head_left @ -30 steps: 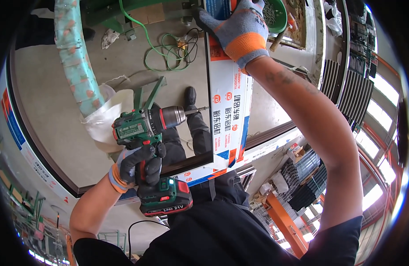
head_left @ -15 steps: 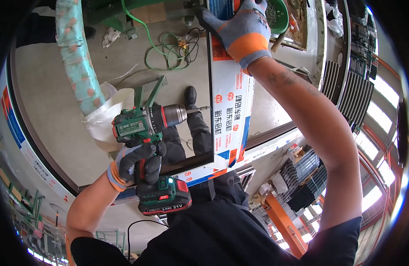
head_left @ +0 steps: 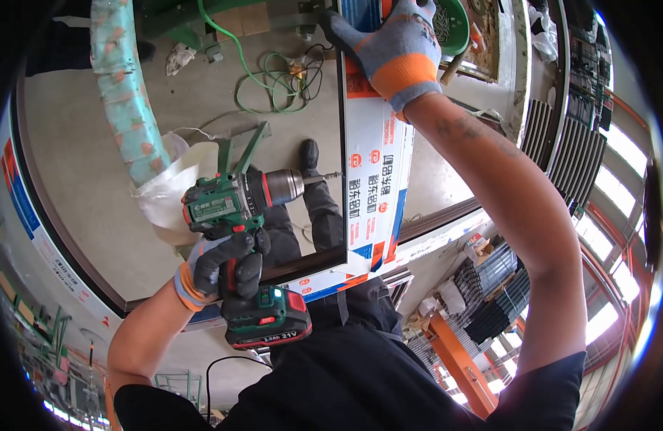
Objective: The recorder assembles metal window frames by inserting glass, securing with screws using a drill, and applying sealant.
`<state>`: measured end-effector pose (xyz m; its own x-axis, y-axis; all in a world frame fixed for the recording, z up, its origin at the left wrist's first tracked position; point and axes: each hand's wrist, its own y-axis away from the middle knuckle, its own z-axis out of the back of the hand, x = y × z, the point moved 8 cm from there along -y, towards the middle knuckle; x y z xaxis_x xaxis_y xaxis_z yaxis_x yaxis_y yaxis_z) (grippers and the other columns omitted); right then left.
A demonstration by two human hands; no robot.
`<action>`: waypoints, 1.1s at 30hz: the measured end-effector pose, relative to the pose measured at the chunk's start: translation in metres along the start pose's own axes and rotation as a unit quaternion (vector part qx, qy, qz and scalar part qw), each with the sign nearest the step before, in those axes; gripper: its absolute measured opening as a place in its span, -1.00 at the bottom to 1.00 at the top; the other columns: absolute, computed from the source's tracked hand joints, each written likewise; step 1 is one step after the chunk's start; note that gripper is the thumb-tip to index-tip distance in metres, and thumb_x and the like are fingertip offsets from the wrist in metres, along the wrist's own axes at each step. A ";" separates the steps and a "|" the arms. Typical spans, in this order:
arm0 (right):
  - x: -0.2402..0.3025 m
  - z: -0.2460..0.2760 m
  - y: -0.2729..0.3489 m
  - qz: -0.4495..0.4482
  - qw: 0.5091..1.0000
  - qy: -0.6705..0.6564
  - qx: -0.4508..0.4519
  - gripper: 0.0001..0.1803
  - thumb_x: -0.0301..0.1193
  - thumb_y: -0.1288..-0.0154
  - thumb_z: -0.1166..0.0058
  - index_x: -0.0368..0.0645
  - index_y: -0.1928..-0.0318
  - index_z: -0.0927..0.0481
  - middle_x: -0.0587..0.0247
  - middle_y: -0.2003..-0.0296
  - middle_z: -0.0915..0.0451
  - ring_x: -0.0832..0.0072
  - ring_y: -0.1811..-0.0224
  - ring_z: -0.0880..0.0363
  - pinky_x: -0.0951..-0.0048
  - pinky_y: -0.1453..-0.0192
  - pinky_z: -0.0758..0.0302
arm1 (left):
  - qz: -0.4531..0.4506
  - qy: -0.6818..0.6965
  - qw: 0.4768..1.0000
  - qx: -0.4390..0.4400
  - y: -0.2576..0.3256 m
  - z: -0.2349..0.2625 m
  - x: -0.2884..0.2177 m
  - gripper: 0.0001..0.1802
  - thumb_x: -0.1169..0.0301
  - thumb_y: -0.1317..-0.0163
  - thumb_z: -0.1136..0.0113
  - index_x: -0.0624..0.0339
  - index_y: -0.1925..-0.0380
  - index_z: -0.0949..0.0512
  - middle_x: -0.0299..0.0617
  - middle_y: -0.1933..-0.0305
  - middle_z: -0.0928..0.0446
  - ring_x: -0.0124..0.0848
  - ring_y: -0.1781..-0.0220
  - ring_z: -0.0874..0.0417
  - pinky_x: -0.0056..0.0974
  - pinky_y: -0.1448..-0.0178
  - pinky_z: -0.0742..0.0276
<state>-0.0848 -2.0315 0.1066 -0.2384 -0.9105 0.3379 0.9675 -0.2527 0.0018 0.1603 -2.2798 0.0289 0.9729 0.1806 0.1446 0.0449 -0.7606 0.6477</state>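
On my feed, the right glove's fingertips [head_left: 419, 3] run into the top edge, so I cannot tell whether that right hand [head_left: 397, 47] is closed around the film-wrapped frame bar [head_left: 374, 161] or just laid over it. My left hand [head_left: 227, 266], lower left of centre, is wrapped around the handle of the green cordless drill [head_left: 220, 205]. Its drill bit [head_left: 323, 177] ends at the bar's dark left edge; I can't make out whether they touch. The screws [head_left: 441, 25] in the green bowl [head_left: 458, 36], upper right, are partly hidden and too small to count.

The bar's film carries black characters and red logos in rows; the drill has a pale label, and its battery pack [head_left: 268, 327] white lettering. I count two gloved hands, one drill, one bowl and one tangled green cable [head_left: 280, 86] at upper centre.
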 end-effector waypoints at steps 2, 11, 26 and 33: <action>0.000 -0.001 0.001 -0.011 1.000 -0.010 0.012 0.12 -0.06 0.06 -0.43 -0.25 -0.43 -0.13 -0.20 -0.11 -0.42 -0.04 -0.10 -0.51 0.15 -0.15 -0.49 | 0.004 -0.010 1.000 -0.011 0.000 0.002 0.004 -0.60 0.15 -0.30 -0.22 0.22 0.07 -0.44 -0.23 0.59 -0.41 -0.36 0.65 -0.42 -0.25 0.54 -0.33; -0.003 -0.001 0.001 0.007 1.000 -0.016 -0.003 0.10 -0.05 0.05 -0.43 -0.26 -0.41 -0.16 -0.19 -0.09 -0.41 -0.04 -0.10 -0.50 0.14 -0.14 -0.49 | -0.015 -0.023 1.000 0.010 -0.005 -0.007 -0.003 -0.61 0.17 -0.31 -0.21 0.23 0.06 -0.45 -0.23 0.59 -0.41 -0.37 0.65 -0.42 -0.27 0.54 -0.32; 0.000 0.001 -0.001 -0.011 1.000 -0.005 0.009 0.11 -0.04 0.05 -0.43 -0.27 -0.42 -0.15 -0.21 -0.12 -0.41 -0.03 -0.12 -0.50 0.16 -0.16 -0.49 | 0.016 0.054 0.998 -0.003 -0.006 -0.008 0.004 -0.61 0.20 -0.33 -0.18 0.28 0.04 -0.44 -0.21 0.57 -0.42 -0.37 0.60 -0.46 -0.30 0.52 -0.36; -0.002 0.000 0.001 0.007 1.000 0.003 -0.006 0.10 -0.09 0.06 -0.44 -0.26 -0.42 -0.16 -0.26 -0.11 -0.40 -0.06 -0.13 -0.49 0.14 -0.18 -0.47 | 0.011 -0.082 0.994 0.064 -0.012 -0.003 -0.006 -0.54 0.13 -0.40 -0.08 0.40 0.05 -0.49 -0.20 0.59 -0.48 -0.40 0.61 -0.53 -0.34 0.45 -0.43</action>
<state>-0.0835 -2.0298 0.1060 -0.2246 -0.9162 0.3317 0.9698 -0.2432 -0.0152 0.1535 -2.2695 0.0225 0.9974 0.0668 0.0266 0.0416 -0.8386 0.5432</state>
